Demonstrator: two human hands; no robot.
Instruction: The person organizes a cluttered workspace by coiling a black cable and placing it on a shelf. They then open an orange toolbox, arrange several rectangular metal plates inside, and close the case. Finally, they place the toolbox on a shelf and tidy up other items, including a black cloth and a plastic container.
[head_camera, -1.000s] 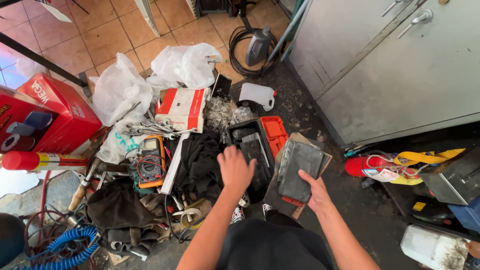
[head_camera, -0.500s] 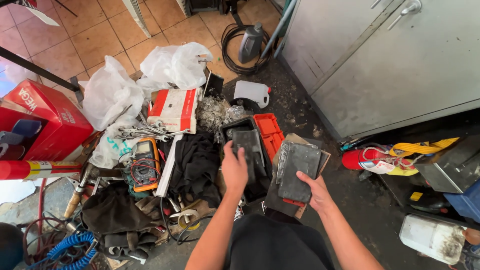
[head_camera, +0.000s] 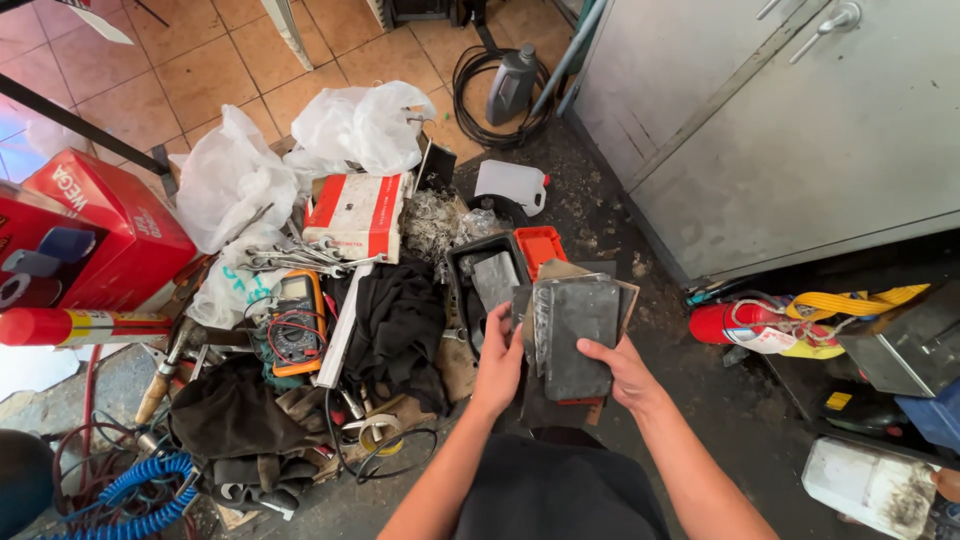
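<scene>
My right hand (head_camera: 622, 372) grips the lower right edge of a flat dark grey rectangular part (head_camera: 578, 332), lifted and tilted toward me. My left hand (head_camera: 499, 357) holds the same part by its left edge, fingers curled around it. Just behind the part sits a black tray (head_camera: 472, 262) with a grey block inside, and an orange lid (head_camera: 542, 247) lies beside it. Brown cardboard-like pieces (head_camera: 560, 270) show under and behind the held part.
A cluttered pile fills the left: black cloth (head_camera: 398, 322), multimeter with orange casing (head_camera: 297, 322), wrenches (head_camera: 290, 259), red-and-white box (head_camera: 357, 212), white plastic bags (head_camera: 238, 176), red boxes (head_camera: 95, 240), blue coiled hose (head_camera: 135, 495). Grey metal cabinet (head_camera: 780, 130) stands right, red extinguisher (head_camera: 740, 322) beneath.
My left hand has moved from the black tray over to the grey part's left edge. Both hands have raised the part off the floor toward me.
</scene>
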